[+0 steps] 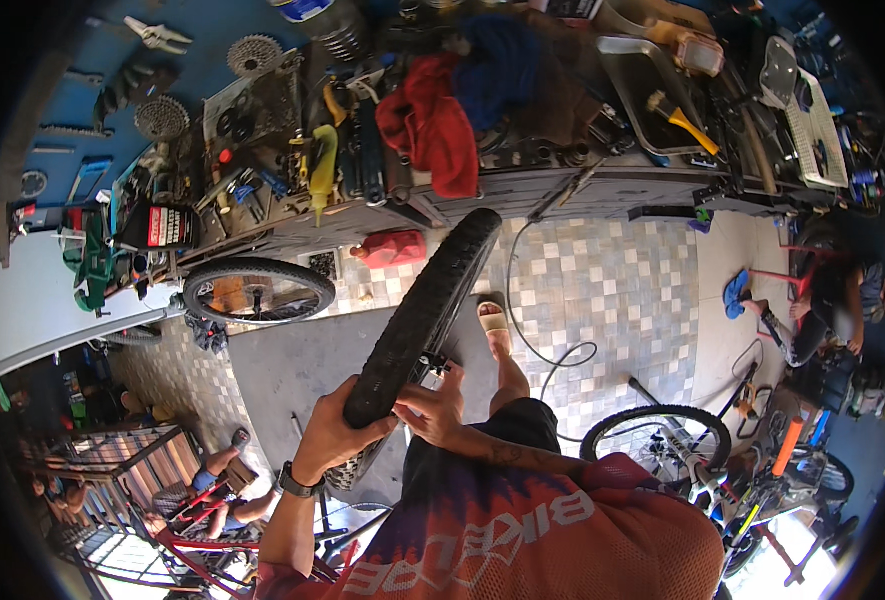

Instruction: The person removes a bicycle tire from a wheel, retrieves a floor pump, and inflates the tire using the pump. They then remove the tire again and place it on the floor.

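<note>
A bicycle wheel with a knobby black tire (422,300) is held upright and slightly tilted in front of me. My left hand (347,425) wraps round the lower part of the tire, with a black watch on its wrist. My right hand (432,410) is closed at the wheel's side, with fingertips at the metal hub and axle fitting (432,362); some fingers are partly hidden against the wheel.
A cluttered workbench (632,180) runs ahead, with red cloth (432,120) and tools. A second wheel (312,287) and red bag (392,248) are below it. A hose (584,355) crosses the tiled floor. Bikes (692,450) and seated people (827,305) (232,500) are at both sides.
</note>
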`<act>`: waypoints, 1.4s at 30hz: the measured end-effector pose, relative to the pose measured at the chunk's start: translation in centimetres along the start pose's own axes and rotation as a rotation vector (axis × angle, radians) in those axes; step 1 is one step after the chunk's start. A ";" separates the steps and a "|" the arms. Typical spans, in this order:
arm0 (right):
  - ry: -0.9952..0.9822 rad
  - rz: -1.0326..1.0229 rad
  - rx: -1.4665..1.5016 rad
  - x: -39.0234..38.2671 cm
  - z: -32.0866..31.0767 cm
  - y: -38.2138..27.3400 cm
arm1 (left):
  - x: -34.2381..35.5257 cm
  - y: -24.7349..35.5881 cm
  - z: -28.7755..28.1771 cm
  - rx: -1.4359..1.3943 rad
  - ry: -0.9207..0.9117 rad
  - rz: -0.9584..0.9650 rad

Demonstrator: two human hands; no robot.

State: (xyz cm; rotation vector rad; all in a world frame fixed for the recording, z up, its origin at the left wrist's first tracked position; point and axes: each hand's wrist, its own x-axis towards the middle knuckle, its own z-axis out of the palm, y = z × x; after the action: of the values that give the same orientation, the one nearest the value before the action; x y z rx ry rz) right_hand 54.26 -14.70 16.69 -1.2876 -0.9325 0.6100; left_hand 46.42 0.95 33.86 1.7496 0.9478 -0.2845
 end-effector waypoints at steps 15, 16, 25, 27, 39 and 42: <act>-0.101 0.299 0.099 0.6 -2.5 3.0 | 4.7 -0.5 1.5 -0.011 -0.073 -0.041; -0.127 0.348 0.105 0.2 -2.5 3.9 | 5.1 -0.9 1.4 0.039 -0.073 -0.036; -0.098 0.343 -0.051 -1.2 -2.1 13.0 | 12.8 -8.0 3.2 0.164 -0.106 0.072; -0.128 0.446 -0.073 -1.1 -4.2 14.9 | 15.4 -9.7 4.3 0.211 -0.102 0.122; 0.748 0.359 -0.799 14.9 -32.3 21.6 | 32.2 -16.4 7.5 0.416 -0.166 0.443; 0.786 0.442 -1.007 18.5 -34.2 21.7 | 34.9 -15.3 8.8 0.453 -0.217 0.482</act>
State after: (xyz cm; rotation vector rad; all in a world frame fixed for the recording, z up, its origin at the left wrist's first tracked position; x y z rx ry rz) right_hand 95.34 -13.02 -0.45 -2.4241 -0.2363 -0.1394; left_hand 60.54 10.77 -1.24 2.2421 0.2947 -0.3833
